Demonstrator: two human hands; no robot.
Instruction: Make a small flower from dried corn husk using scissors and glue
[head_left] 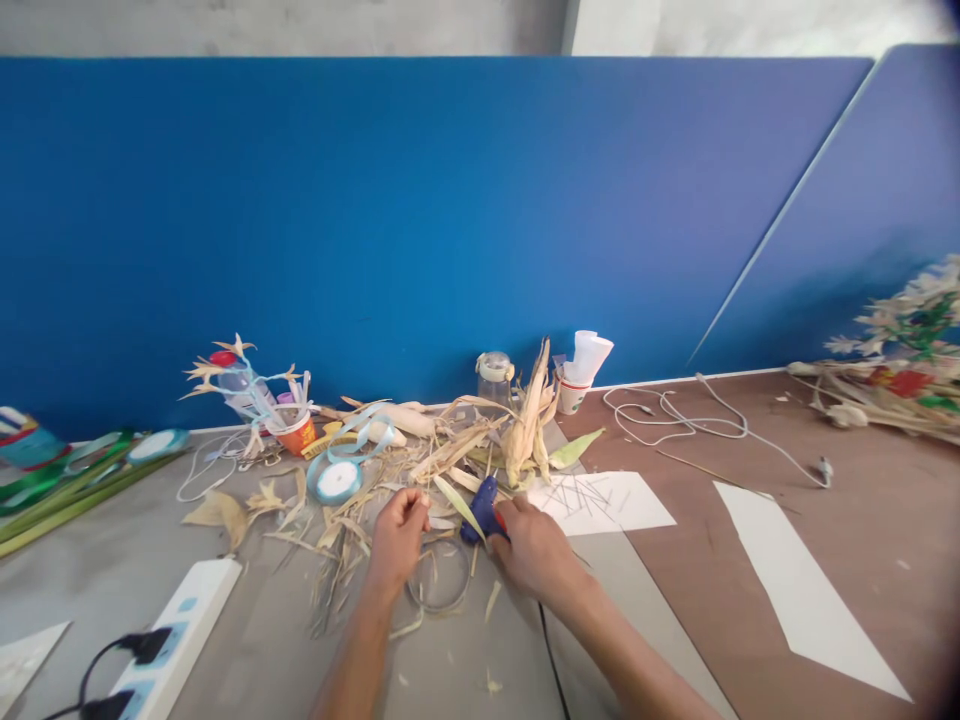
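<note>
My right hand (536,550) grips a blue hot glue gun (481,505), which lies low over the table among dried corn husks (450,452); a black cord trails from under that wrist toward the front edge. Thumb and fingertips of my left hand (400,532) are pinched together, and whatever they hold is too small to make out. A grey coil of wire (448,603) lies on the table between my forearms. Just behind my left hand is a spool of light blue ribbon (339,481).
A white power strip (191,620) with black plugs lies front left. Behind stand an orange cup (294,436), a lidded jar (495,377) and a paper cup (572,393). White cables (694,425) and paper sheets (799,580) lie right. A blue partition (420,220) bounds the back.
</note>
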